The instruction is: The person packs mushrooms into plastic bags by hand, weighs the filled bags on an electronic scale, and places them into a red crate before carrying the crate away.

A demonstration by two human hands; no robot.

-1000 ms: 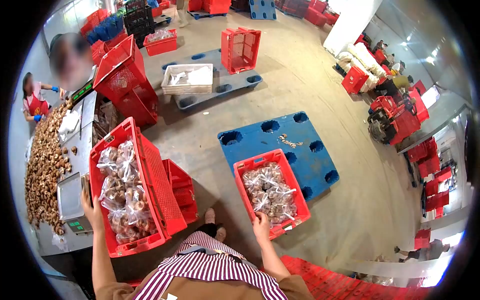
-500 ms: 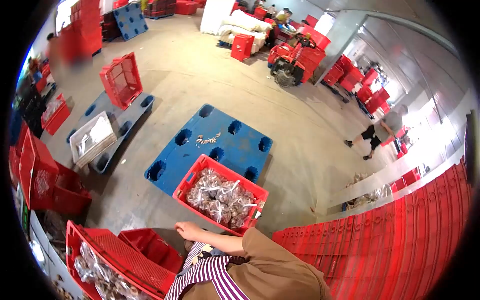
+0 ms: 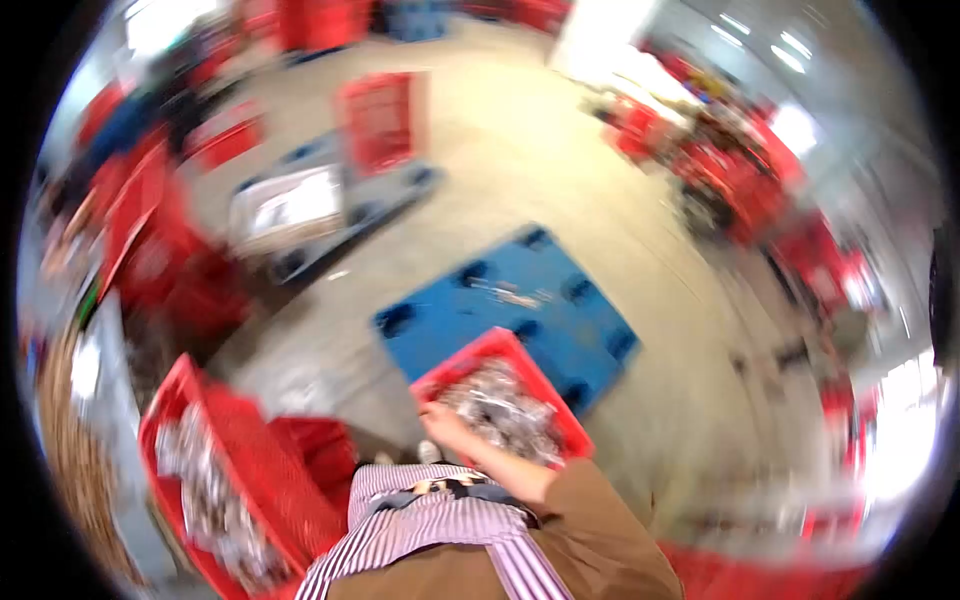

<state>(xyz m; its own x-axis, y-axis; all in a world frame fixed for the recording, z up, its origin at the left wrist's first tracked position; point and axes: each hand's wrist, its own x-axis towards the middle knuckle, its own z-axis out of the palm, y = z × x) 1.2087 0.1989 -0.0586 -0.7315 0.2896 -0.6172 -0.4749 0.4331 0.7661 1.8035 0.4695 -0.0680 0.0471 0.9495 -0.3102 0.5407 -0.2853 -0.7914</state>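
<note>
A red plastic crate [image 3: 567, 422] overlaps the near edge of a blue pallet [image 3: 440, 325]. Inside it lie several clear plastic bags [image 3: 508, 405] with brownish contents I cannot make out. My right hand [image 3: 446, 428] reaches across my body to the crate's near left corner, at or just over the rim. Motion smears its fingers, so whether they grip the rim cannot be told. My left hand is out of sight. A tilted red crate [image 3: 250, 455] stands close on my left, holding more clear bags [image 3: 215, 495].
A grey pallet [image 3: 375, 215] farther off carries a white crate [image 3: 290, 205] and an upright red crate [image 3: 382, 122]. Red crates [image 3: 165, 235] are piled at left beside a long worktop edge [image 3: 135, 400]. Some debris [image 3: 515, 295] lies on the blue pallet. A blurred person [image 3: 810, 355] is at right.
The view has swung left, shifting the scene rightward and blurring it. My right hand has come closer to the crate's left corner. The crate keeps about the same place against the pallet.
</note>
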